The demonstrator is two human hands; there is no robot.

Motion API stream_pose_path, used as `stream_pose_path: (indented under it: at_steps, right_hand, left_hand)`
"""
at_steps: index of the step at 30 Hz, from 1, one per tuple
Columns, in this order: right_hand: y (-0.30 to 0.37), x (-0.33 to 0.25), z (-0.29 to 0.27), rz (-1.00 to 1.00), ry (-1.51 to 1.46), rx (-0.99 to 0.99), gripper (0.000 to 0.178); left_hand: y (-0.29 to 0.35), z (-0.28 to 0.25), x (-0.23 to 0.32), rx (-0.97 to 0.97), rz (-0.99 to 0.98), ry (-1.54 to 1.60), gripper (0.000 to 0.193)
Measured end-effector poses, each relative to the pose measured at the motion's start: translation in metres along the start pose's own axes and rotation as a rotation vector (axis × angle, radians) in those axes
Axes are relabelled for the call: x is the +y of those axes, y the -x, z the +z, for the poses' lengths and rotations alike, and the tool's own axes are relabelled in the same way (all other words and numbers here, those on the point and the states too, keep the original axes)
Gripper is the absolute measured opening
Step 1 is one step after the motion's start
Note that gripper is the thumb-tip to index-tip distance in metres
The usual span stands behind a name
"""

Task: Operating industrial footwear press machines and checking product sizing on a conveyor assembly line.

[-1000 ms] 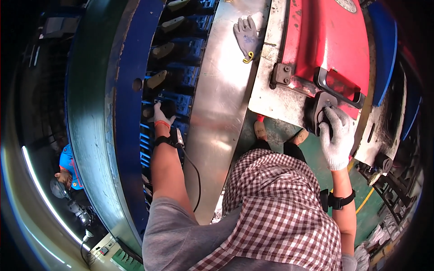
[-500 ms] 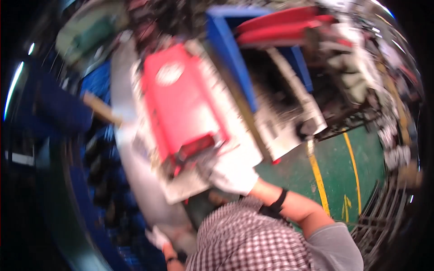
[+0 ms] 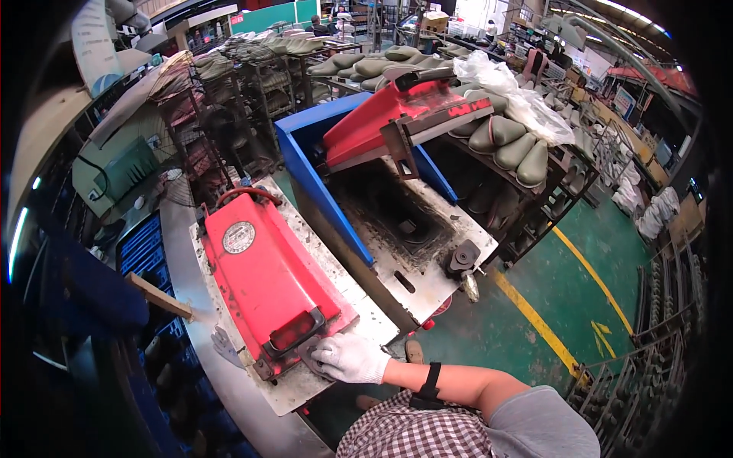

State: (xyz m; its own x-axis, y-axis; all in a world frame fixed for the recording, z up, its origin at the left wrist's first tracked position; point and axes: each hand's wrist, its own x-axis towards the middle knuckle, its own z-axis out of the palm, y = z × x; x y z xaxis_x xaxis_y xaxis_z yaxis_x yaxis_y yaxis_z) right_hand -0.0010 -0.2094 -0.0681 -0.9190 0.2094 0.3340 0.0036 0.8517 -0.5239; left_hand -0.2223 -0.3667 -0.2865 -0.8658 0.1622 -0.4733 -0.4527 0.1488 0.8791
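My right hand [image 3: 351, 359], in a white knit glove, is closed around a dark clamp knob [image 3: 314, 359] at the front corner of the near machine. The fingers partly cover the knob. Beside it sits the machine's red lid [image 3: 263, 267], lowered onto a pale, stained metal plate [image 3: 365, 314]. A black handle [image 3: 296, 336] stands at the lid's front end, and a round grey label [image 3: 238, 237] is on its top. My left hand is out of the picture.
A second machine with blue side walls [image 3: 324, 191] has its red lid [image 3: 382, 126] raised over a dark cavity. Olive-green shoes [image 3: 511, 141] fill a rack behind. A wooden stick [image 3: 159, 295] juts over the metal bench at left. Metal racks stand at far right.
My view has tilted up and steadied, showing more of the workshop. My left hand, low in the picture before, has gone out of view. The right hand stays by the near machine's front.
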Motion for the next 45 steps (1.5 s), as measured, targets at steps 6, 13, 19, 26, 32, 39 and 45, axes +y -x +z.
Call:
stream_pose_path:
  at_steps: [6,13,19,26,32,39,45]
  right_hand:
    - [-0.003,-0.002,-0.011,0.04,0.004,-0.037,0.029]
    - [-0.003,0.002,0.012,-0.133,-0.062,0.119,0.027]
    - [0.02,0.05,0.005,-0.036,0.227,-0.006,0.035]
    - [0.029,0.08,0.015,0.042,0.143,-0.048,0.036]
    - [0.027,0.081,0.014,0.033,0.218,-0.068,0.037]
    - [0.027,0.074,0.01,0.07,0.262,-0.084,0.039]
    - [0.026,0.077,0.014,0.067,0.291,-0.102,0.039]
  left_hand:
    - [-0.019,0.087,0.044,-0.155,-0.095,0.189,0.083]
    - [-0.055,0.039,0.052,-0.093,-0.224,0.454,0.09]
    - [0.103,-0.34,-0.111,0.536,-0.369,0.585,0.097]
    - [0.202,-0.419,-0.24,0.909,-0.498,0.717,0.098]
    - [0.166,-0.415,-0.203,0.976,-0.315,0.729,0.086]
    - [0.095,-0.432,-0.173,0.892,-0.345,0.947,0.085]
    - [0.078,-0.449,-0.176,1.006,-0.347,0.96,0.06]
